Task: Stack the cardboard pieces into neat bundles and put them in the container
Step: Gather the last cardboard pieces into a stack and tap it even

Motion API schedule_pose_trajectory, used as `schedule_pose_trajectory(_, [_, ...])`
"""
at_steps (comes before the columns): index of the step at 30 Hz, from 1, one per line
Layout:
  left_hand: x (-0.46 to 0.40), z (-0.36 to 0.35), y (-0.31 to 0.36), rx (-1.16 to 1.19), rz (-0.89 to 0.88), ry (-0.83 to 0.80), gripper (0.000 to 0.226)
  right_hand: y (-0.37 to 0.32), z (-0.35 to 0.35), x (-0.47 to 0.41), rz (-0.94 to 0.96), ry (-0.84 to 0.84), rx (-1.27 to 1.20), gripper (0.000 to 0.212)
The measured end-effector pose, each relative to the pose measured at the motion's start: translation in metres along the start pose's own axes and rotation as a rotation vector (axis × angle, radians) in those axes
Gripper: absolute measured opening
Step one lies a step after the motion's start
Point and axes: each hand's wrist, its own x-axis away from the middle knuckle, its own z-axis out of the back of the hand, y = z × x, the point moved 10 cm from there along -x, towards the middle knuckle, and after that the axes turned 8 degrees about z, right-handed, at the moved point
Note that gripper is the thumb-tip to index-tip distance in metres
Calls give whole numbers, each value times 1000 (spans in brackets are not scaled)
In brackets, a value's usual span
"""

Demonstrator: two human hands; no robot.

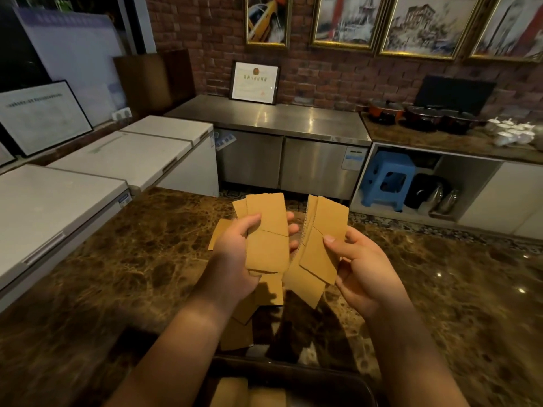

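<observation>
Cardboard pieces fill both hands above the marble surface [123, 259]: the left hand [235, 254] grips a fanned bundle [267, 230], thumb over its face and fingers curled behind. The right hand [361, 268] pinches a second bundle [323, 239] by its edge, palm turned inward. More pieces [238, 333] lie below, beside the dark container [293, 374].

Two hands [235, 259], four framed pictures [342, 22], three pots [423, 117]

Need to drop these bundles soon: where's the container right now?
In the head view, the dark container sits at the bottom centre, on the marble counter between the forearms, below both hands, cardboard already inside.
</observation>
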Motion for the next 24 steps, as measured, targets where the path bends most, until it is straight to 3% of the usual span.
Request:
schedule_pose_trajectory(2, [6, -2, 2, -112, -16, 18, 43, -2, 0, 0, 8, 11, -18, 34])
schedule_pose_trajectory(6, [16, -12, 6, -426, -121, 1, 21, -7, -7, 1, 38, -5, -44, 34])
schedule_pose_trajectory(8, [17, -14, 6, -469, -144, 15, 42, -9, -10, 2, 55, -20, -32, 33])
schedule_pose_trajectory(10, [12, -9, 3, -412, -111, 59, 59, -10, -13, 4, 69, -37, 5, 34])
schedule_pose_trajectory(16, [-1, 0, 3, -284, -79, 22, 77, -13, -11, 5, 101, -21, 70, 27])
schedule_pose_trajectory(20, [-4, 10, 1, -271, -65, 73, 52, -10, -11, 5, 75, -28, 66, 25])
schedule_pose_trajectory(24, [1, 12, 6, -234, -103, 48, 44, -15, 2, 2, 63, 37, -43, 24])
